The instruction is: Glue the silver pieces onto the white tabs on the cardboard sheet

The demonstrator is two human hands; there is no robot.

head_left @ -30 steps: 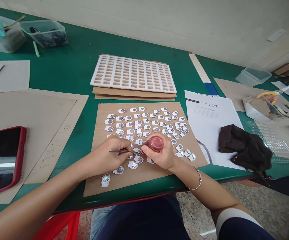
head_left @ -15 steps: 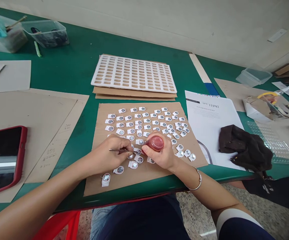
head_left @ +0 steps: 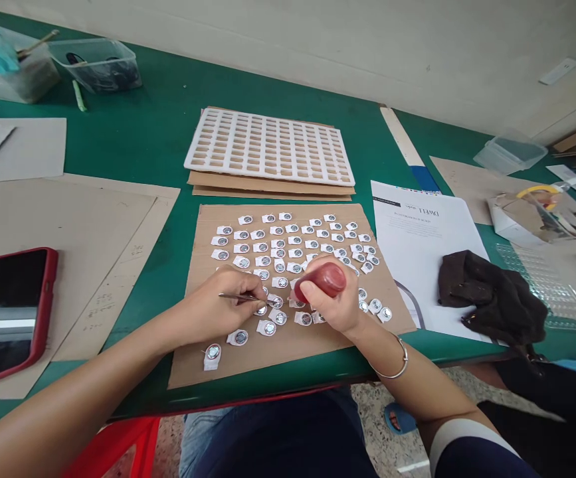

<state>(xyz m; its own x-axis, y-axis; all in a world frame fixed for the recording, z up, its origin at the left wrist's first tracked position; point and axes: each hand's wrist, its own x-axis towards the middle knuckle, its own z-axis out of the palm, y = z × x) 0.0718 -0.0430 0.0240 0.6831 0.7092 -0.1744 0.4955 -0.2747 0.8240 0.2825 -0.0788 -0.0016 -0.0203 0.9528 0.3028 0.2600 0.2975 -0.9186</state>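
Since half a second ago the right hand (head_left: 331, 304) has lifted and tipped its rounded, glossy dark-red tool (head_left: 321, 279), so the red body now lies more sideways and a little further right, while the left hand (head_left: 220, 307) has stayed almost where it was. That right hand is closed in a full fist around the red tool, whose lower end is hidden by the fingers; a thin silver bangle (head_left: 392, 362) sits on the wrist. In the left hand, fingers pinched narrow grip slim metal tweezers (head_left: 244, 298), the tips pointing right and meeting a small round silver disc on a white paper tab (head_left: 262, 310), just beside the right hand's knuckles. Both hands hover over the near middle of a flat brown cardboard sheet (head_left: 228, 365), which carries many more such discs on white tabs (head_left: 288, 242) in loose rows, with a few stragglers near its front edge. Behind the sheet lies a white plastic tray of small rectangular cells (head_left: 269, 146) on further cardboard. All of this rests on a green table (head_left: 153, 133). At the left edge is a phone in a red case (head_left: 6, 312), lying on more card. To the right are a white printed sheet (head_left: 420, 232) and a crumpled dark brown cloth (head_left: 491, 299), and clear plastic tubs (head_left: 96, 63) stand at the far left corner.
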